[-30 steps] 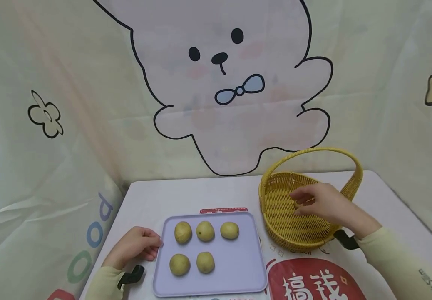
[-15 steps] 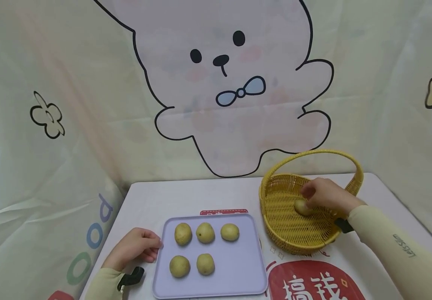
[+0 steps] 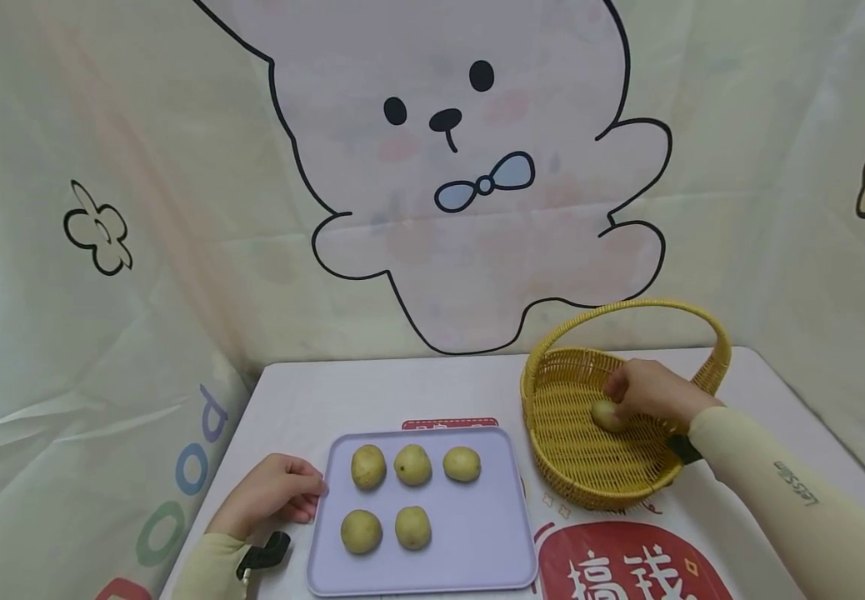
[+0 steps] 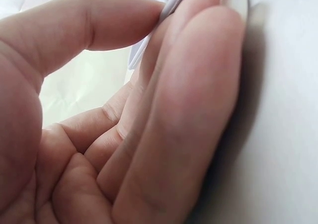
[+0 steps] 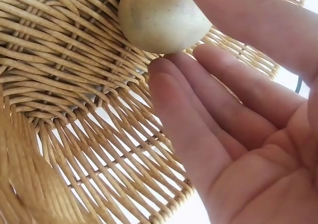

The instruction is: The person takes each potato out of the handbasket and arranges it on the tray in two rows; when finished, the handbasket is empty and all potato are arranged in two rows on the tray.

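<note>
My right hand [image 3: 653,393] reaches into the yellow wicker basket [image 3: 563,462] and pinches a potato [image 3: 603,416] between thumb and fingertips. The right wrist view shows that potato [image 5: 161,18] against the woven wicker, with the thumb above it and the fingertips at its lower side. On the left, my left hand [image 3: 271,490] grips the left rim of a lilac tray [image 3: 477,537]. Up close in the left wrist view, the thumb and index finger pinch the tray's thin edge. Several potatoes [image 3: 368,467] lie on the tray in two rows, all apart.
The basket's tall handle [image 3: 627,304] arches over its opening, behind my right hand. A white table covering [image 3: 342,392] with red printed patches [image 3: 627,558] lies under everything. A cartoon-printed curtain [image 3: 447,250] hangs behind the table and along both sides.
My right hand has lowered into the basket, and its fingers have closed on the potato there. My left hand keeps its grip on the tray rim. The tray's potatoes lie as before.
</note>
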Action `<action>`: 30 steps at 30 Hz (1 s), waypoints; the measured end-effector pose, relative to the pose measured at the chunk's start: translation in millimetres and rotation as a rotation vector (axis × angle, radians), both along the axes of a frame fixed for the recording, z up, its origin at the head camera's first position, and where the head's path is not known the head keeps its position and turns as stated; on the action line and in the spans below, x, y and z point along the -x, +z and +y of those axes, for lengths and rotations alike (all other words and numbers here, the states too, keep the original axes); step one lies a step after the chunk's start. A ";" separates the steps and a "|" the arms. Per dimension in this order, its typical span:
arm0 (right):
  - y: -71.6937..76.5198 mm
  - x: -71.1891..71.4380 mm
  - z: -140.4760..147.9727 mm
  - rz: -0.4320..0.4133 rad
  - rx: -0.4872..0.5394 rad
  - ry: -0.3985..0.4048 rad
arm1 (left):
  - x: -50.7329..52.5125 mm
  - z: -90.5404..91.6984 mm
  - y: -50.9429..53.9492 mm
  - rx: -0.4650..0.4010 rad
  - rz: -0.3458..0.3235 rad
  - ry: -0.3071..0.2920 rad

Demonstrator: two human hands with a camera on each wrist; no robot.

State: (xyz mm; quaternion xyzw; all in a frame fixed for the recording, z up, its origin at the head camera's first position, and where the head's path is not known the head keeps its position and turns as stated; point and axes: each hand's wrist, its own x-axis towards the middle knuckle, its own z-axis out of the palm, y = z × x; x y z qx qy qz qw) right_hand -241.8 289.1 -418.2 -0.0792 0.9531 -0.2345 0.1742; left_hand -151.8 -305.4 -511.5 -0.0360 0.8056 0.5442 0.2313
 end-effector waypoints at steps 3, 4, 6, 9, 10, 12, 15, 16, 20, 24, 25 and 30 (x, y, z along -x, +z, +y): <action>-2.4 1.1 -0.7 -0.010 -0.005 -0.007 | -0.4 -0.5 -0.7 0.008 0.001 0.004; -3.2 1.5 -0.7 -0.015 -0.005 -0.009 | -0.5 -0.6 -0.9 0.009 0.001 0.004; -4.5 1.9 -0.9 -0.022 -0.007 -0.010 | -0.8 -0.7 -1.2 0.010 0.000 0.004; -6.0 2.6 -1.6 -0.009 -0.024 0.011 | -0.5 -0.4 -1.4 0.006 -0.003 0.004; -6.5 2.7 -2.0 -0.006 -0.028 0.015 | -0.4 -0.3 -1.4 0.004 -0.003 0.003; -7.2 2.6 -3.0 0.002 -0.040 0.026 | -0.4 -0.1 -1.1 0.001 -0.007 0.004; -8.7 2.6 -3.9 -0.009 -0.046 0.023 | -0.3 0.4 -1.0 -0.002 -0.011 0.005; -9.3 2.4 -4.0 -0.015 -0.046 0.017 | 0.0 0.7 -0.8 -0.002 -0.012 0.005; -11.0 3.0 -2.9 -0.025 -0.049 0.014 | 0.6 1.5 -0.5 0.003 -0.015 0.001; -9.6 3.1 -2.6 -0.023 -0.045 0.006 | 0.8 0.7 -0.5 0.013 -0.015 -0.005; -9.0 3.2 -2.8 -0.021 -0.041 0.003 | 0.7 0.5 -0.3 0.013 -0.017 -0.004; -6.8 3.9 -5.2 0.010 -0.029 0.009 | 0.9 -1.2 -1.8 0.019 -0.014 -0.002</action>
